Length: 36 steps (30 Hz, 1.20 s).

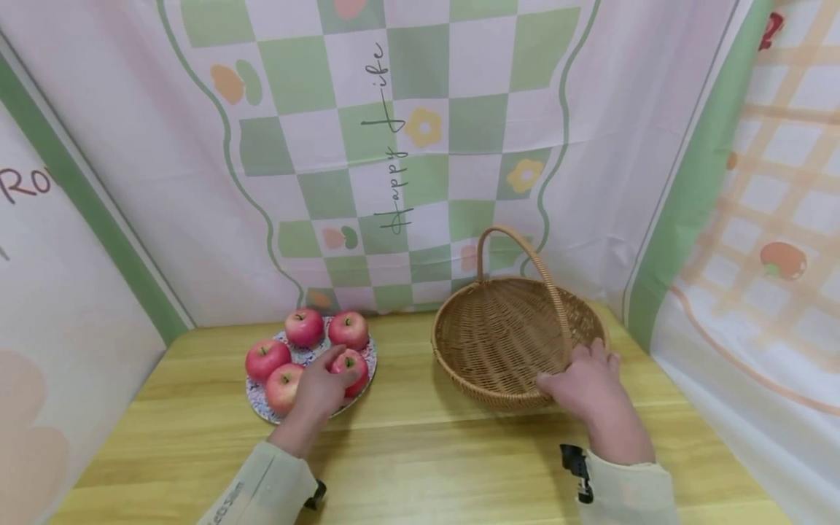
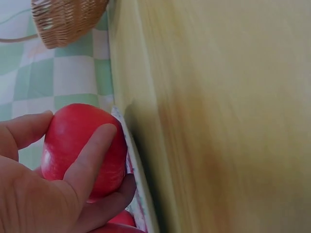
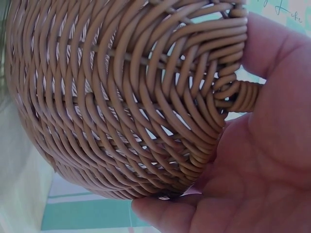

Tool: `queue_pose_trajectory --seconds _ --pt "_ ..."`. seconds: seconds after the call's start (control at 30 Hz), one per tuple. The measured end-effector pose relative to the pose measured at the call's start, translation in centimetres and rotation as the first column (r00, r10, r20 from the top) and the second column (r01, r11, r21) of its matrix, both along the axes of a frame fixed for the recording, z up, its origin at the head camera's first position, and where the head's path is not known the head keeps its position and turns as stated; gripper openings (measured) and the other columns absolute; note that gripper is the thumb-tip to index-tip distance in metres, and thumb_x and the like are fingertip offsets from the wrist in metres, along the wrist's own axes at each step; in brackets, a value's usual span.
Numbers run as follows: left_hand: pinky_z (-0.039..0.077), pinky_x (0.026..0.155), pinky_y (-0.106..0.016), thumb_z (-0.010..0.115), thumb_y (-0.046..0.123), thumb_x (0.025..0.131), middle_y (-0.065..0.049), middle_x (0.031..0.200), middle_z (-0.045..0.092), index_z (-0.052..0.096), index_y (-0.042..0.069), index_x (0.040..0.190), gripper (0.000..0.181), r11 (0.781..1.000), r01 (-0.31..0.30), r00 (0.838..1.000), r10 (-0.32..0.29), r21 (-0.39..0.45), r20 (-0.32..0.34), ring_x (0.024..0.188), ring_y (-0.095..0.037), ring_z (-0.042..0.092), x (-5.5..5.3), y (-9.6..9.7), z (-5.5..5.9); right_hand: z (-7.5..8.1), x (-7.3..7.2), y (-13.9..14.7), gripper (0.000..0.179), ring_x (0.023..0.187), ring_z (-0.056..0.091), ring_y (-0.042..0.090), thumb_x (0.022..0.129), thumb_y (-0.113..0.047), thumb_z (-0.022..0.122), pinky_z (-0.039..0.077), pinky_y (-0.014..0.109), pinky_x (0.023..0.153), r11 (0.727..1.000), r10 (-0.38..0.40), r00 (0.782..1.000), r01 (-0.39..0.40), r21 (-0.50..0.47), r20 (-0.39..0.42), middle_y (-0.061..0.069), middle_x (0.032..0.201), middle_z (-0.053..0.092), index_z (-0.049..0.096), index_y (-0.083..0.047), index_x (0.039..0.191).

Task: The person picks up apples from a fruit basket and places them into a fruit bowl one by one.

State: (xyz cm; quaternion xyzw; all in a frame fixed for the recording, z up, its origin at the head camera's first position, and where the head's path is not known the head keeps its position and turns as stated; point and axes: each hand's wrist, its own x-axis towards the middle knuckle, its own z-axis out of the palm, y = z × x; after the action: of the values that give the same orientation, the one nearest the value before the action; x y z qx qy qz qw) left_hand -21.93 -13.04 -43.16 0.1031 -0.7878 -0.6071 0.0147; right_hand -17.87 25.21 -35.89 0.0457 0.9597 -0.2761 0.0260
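On a patterned plate (image 1: 308,355) at the left of the table sit several red apples. My left hand (image 1: 319,394) grips the apple (image 1: 352,370) at the plate's right side. In the left wrist view, thumb and fingers wrap this red apple (image 2: 80,141) right by the plate's rim. A round wicker basket (image 1: 502,335) with a tall arched handle stands to the right. At the handle's near base, my right hand (image 1: 593,397) holds the basket's rim. The right wrist view shows the woven wall (image 3: 112,102) close up, fingers partly hidden behind the rim.
Other apples on the plate include a front one (image 1: 284,390), a left one (image 1: 267,360) and two at the back (image 1: 304,327). The wooden table (image 1: 407,452) meets a checked cloth backdrop (image 1: 420,175) behind. Cloth walls flank both sides.
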Motion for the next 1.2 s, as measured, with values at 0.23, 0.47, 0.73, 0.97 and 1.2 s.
queue_pose_trajectory --seconds 0.23,0.47,0.73,0.97,1.2 --pt "0.052 0.09 -0.048 0.07 0.013 0.093 -0.022 0.135 0.056 0.053 0.007 0.144 0.055 0.972 0.006 0.995 -0.03 -0.234 -0.098 0.114 -0.036 0.057 -0.4 0.0 -0.4 0.1 0.1 -0.1 0.099 0.132 -0.014 0.067 0.088 -0.041 0.068 0.008 0.075 0.104 1.0 0.011 1.0 -0.011 0.001 -0.01 0.046 0.149 -0.013 0.019 0.028 0.14" --pt "0.041 0.102 -0.054 0.066 0.015 0.093 -0.03 0.124 0.06 0.054 0.0 0.141 0.052 0.854 -0.038 0.975 -0.083 -0.519 -0.206 0.12 -0.045 0.053 -1.2 0.3 -0.7 0.1 0.0 -0.2 0.1 0.132 -0.015 0.066 0.088 -0.041 0.069 0.009 0.075 0.104 1.0 0.004 1.0 -0.005 -0.008 -0.002 0.045 0.15 -0.014 0.017 0.027 0.142" --pt "0.036 0.104 -0.062 0.064 0.018 0.091 -0.036 0.145 0.037 0.037 -0.006 0.149 0.069 0.781 -0.035 0.979 -0.099 -0.623 -0.18 0.138 -0.055 0.023 -0.4 1.0 -0.3 0.0 0.3 0.1 0.103 0.131 -0.003 0.069 0.09 -0.045 0.066 0.015 0.074 0.104 0.999 -0.02 0.999 0.022 -0.033 0.049 0.043 0.149 -0.019 0.013 0.026 0.143" --pt "0.04 0.1 -0.062 0.064 0.027 0.092 -0.045 0.151 0.012 0.026 0.0 0.156 0.08 0.751 0.05 0.991 -0.121 -0.659 -0.063 0.13 -0.059 0.035 0.6 1.5 1.3 -0.1 -0.2 1.6 0.107 0.128 0.016 0.069 0.09 -0.054 0.062 0.026 0.072 0.101 1.0 0.009 0.998 -0.01 0.026 0.069 0.047 0.147 -0.012 0.017 0.029 0.14" --pt "0.038 0.102 -0.062 0.062 0.03 0.092 -0.041 0.153 0.01 0.025 0.002 0.157 0.079 0.761 0.091 0.991 -0.133 -0.642 -0.018 0.129 -0.057 0.038 2.3 1.5 2.8 0.0 -0.8 3.6 0.086 0.121 0.033 0.067 0.089 -0.049 0.063 0.037 0.071 0.094 1.0 -0.017 0.999 0.017 0.011 0.051 0.051 0.145 -0.002 0.043 0.025 0.127"
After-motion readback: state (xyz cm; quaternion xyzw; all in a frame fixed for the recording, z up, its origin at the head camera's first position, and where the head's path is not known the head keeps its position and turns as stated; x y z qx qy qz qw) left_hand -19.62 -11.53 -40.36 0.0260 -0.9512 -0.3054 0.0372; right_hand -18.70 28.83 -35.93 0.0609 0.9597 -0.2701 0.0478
